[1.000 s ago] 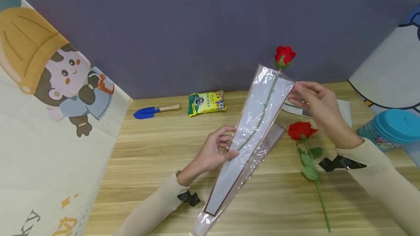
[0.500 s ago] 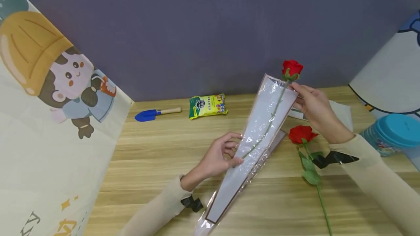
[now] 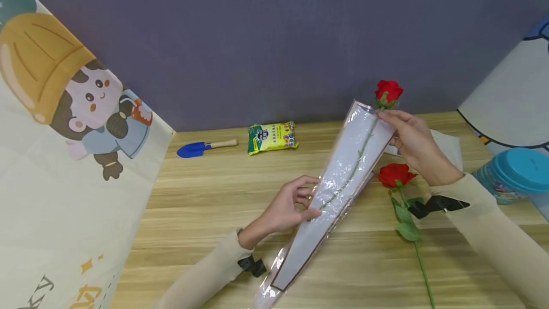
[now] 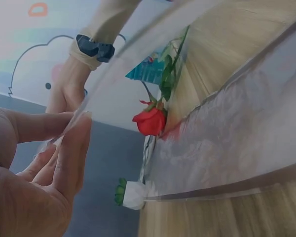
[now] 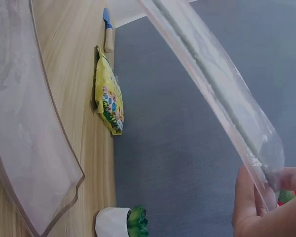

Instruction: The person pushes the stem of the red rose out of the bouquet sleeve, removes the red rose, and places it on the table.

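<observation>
A clear flower sleeve (image 3: pixel 296 252) with a pale panel and brown border slants upward to the right. Inside it runs the thin green stem of a red rose (image 3: pixel 389 92), whose bloom stands out above the sleeve's mouth. My left hand (image 3: pixel 288 204) pinches the sleeve's left edge about midway down, thumb in front. Just under the bloom, my right hand (image 3: pixel 413 139) pinches the sleeve's top together with the stem. In the right wrist view another sleeve (image 5: pixel 29 113) lies flat on the table, largely covered by the held one in the head view.
A second red rose (image 3: pixel 395 175) with leaves lies on the right. Farther right stands a blue-lidded tub (image 3: pixel 519 170). Along the back are a blue trowel (image 3: pixel 192 149), a yellow-green packet (image 3: pixel 273 137) and white paper (image 3: pixel 448 149). A potted succulent (image 5: pixel 113 222) shows in the right wrist view.
My right hand has shifted from the sleeve's upper right edge to the stem under the bloom. The bloom sits slightly nearer the sleeve's mouth. My left hand keeps its pinch.
</observation>
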Motion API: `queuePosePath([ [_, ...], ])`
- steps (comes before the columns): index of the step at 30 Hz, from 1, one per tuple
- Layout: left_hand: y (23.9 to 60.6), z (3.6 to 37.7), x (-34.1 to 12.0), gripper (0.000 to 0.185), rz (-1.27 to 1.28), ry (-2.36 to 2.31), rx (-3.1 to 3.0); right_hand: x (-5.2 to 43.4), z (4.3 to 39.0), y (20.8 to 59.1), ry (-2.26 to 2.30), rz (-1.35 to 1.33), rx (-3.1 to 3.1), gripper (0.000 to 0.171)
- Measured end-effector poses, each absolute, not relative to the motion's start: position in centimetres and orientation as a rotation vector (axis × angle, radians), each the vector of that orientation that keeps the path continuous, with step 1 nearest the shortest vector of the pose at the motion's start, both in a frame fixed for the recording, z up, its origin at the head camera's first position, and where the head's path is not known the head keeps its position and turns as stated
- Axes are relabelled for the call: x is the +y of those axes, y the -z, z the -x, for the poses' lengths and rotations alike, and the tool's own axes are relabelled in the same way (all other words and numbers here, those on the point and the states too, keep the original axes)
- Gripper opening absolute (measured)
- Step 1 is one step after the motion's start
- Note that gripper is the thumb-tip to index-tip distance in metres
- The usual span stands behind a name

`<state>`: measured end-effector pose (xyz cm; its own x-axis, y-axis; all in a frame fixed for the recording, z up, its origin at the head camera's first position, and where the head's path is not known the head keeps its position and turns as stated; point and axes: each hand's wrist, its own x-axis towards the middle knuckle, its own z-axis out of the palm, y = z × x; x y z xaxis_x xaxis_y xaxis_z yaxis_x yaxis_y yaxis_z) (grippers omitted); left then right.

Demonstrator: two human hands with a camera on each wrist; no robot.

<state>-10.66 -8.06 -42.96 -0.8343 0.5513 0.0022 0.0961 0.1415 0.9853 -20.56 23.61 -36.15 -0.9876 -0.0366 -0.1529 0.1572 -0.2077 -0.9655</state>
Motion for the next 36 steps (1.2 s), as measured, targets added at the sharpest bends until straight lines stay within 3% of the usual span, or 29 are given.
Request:
queuePosePath([
  [10,43.7,10.7,-8.5,0.069,-0.588,-1.695,2.056,24.0,20.8,35.6,2.43,-0.053,1.867,0.012],
  [23,44.0,10.5,-9.8,0.065,-0.586,-1.645,2.08,26.2,22.0,34.7,2.67,0.05,1.749,0.033],
  [36,44.2,10.8,-12.3,0.067,-0.595,-1.604,2.131,30.3,21.8,30.9,2.819,0.111,1.724,0.047],
])
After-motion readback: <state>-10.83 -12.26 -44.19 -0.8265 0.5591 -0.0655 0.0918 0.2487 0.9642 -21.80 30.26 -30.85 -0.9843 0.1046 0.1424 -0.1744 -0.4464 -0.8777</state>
